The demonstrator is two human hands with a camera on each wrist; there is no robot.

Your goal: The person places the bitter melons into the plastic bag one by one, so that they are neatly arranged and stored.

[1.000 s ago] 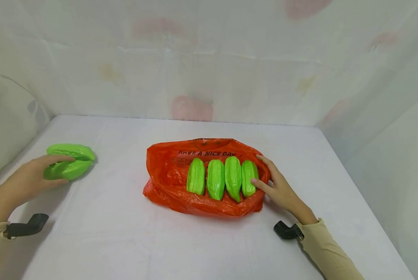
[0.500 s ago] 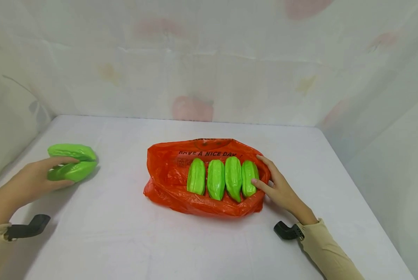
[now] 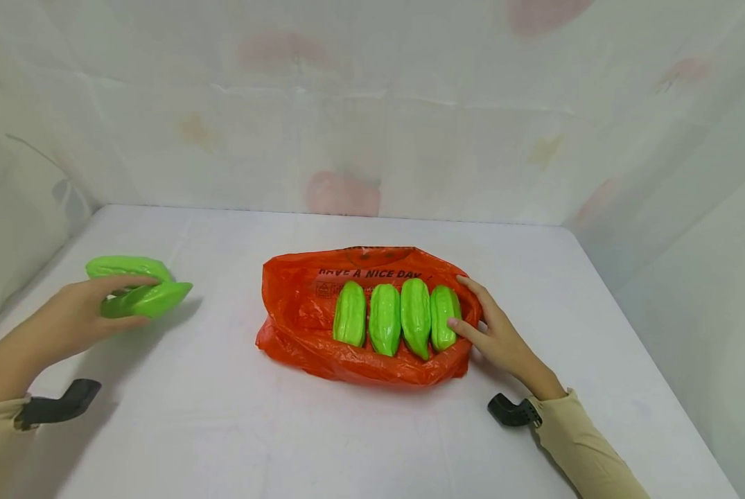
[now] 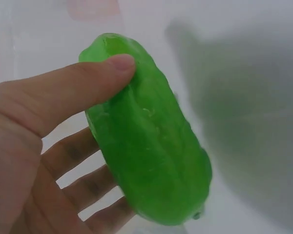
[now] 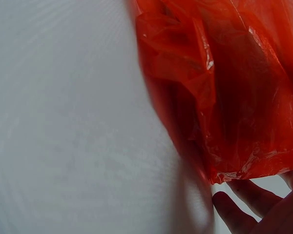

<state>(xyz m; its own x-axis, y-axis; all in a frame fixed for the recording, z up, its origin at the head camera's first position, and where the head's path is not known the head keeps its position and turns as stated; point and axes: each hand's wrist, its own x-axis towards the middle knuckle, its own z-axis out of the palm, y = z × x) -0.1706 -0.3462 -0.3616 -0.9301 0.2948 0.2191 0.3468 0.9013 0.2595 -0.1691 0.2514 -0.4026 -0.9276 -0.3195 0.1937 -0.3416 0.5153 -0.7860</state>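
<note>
My left hand (image 3: pixel 79 315) holds a glossy, ridged green bitter melon (image 3: pixel 154 299) with a pointed end at the left of the table. In the left wrist view its thumb presses one side of the bitter melon (image 4: pixel 151 146), fingers on the other; the shadow falls apart from it. Another bitter melon (image 3: pixel 123 265) lies just behind, partly hidden. Mid-table, a red plastic bag (image 3: pixel 297 308) is spread with its mouth up, several bitter melons (image 3: pixel 384 319) side by side inside. My right hand (image 3: pixel 500 339) grips the bag's right rim, thumb inside, fingers outside.
A white cloth covers the table (image 3: pixel 235 430). Pale fabric with faded prints (image 3: pixel 344 194) hangs behind it and along both sides. Each wrist carries a black mount (image 3: pixel 512 410) below the hand.
The left hand has shifted to the right with its bitter melon, which now sticks out past the one behind. The right hand and the bag have stayed put.
</note>
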